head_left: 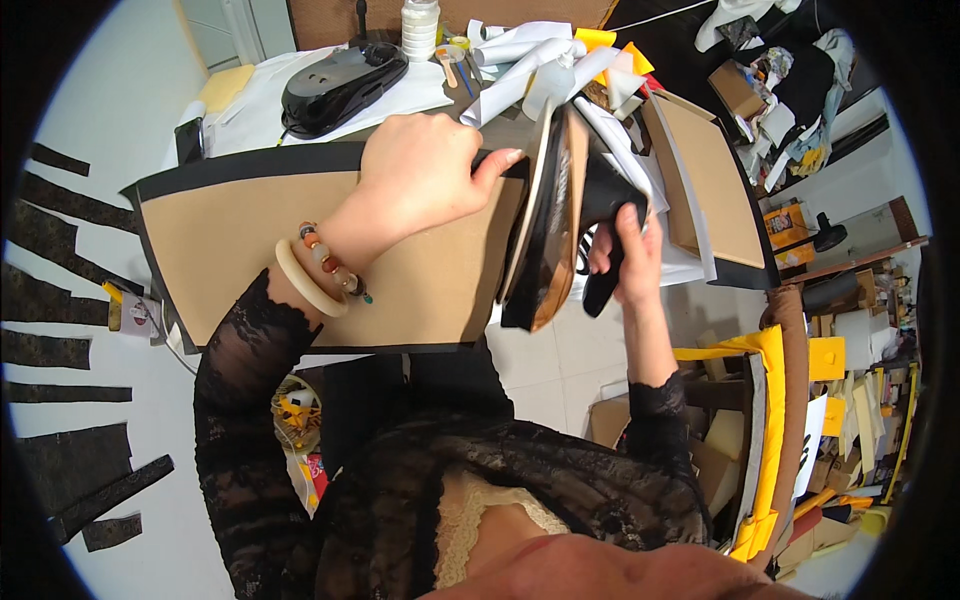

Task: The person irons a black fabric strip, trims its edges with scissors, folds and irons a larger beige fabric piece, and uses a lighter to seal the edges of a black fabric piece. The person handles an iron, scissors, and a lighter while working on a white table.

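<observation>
Black lace covers both forearms, nearest of all. Beyond them, a brown panel (210, 250) with a black border lies flat, stretching sideways across the lap side of the table.

Right hand (638, 255): bent partly closed around the black handle of an iron (548, 225), thumb along the near part of the grip, some fingers hidden behind it.

Iron: at the panel's right end, directly left of the right hand and right of the left. Tipped on its side, pale-edged sole turned leftward toward the panel; long axis roughly near to far, pointed end away. Cannot tell if anything supports it besides the grip.

Left hand (420, 165): over the panel's far edge, fingers curled under, thumb out toward the iron. Thumb contact with the iron unclear; nothing visible in its grasp.

Farther: paper rolls (515, 80), white bottle (420, 30).
</observation>
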Demonstrator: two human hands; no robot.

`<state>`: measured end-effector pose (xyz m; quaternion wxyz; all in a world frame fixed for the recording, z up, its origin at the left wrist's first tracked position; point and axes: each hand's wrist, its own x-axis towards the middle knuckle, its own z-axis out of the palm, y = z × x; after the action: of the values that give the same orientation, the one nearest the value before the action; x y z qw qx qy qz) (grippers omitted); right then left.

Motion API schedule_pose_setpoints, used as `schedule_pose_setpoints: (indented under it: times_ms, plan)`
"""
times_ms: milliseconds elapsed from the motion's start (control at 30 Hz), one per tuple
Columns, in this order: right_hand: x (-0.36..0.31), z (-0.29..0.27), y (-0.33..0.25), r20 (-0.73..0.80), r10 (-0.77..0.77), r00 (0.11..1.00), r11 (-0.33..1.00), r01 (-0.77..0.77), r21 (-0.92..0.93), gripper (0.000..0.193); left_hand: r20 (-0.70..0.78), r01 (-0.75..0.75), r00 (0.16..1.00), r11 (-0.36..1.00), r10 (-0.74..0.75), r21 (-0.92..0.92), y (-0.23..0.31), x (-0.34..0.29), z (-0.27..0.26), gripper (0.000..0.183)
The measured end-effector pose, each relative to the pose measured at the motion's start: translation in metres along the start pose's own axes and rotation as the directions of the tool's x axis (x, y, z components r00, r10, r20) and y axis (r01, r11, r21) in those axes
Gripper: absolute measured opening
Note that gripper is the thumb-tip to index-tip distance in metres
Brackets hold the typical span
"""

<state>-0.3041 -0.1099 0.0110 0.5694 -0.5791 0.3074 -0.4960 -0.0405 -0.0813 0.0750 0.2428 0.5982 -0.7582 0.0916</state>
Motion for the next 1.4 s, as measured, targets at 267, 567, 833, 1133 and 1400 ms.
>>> schedule_pose_setpoints:
  times_ms: [267,567,833,1133,1400]
  plan:
    - [-0.01,-0.009,0.0,-0.099,0.021,0.995,0.999,-0.024,-0.036,0.028,0.011,0.01,1.0,1.0,-0.01,-0.015,0.004,0.016,0.018,0.048]
    - [-0.035,-0.01,0.004,-0.163,0.053,0.985,0.986,-0.077,-0.147,0.032,0.055,0.09,0.995,0.995,-0.088,-0.04,0.007,0.037,0.031,0.054]
    - [-0.082,-0.022,0.01,-0.249,0.286,0.925,0.958,-0.279,0.063,0.021,0.294,0.164,0.948,0.98,-0.125,-0.113,-0.027,0.043,0.098,0.063]
    - [-0.064,-0.07,0.011,-0.221,0.479,0.849,0.876,-0.448,0.179,0.03,0.56,0.15,0.829,0.968,-0.011,-0.203,-0.037,0.028,0.176,0.068]
    - [-0.033,-0.067,0.062,-0.043,0.703,0.71,0.656,-0.624,0.426,0.036,0.136,-0.358,0.924,0.934,0.356,-0.013,-0.07,-0.029,0.182,0.048]
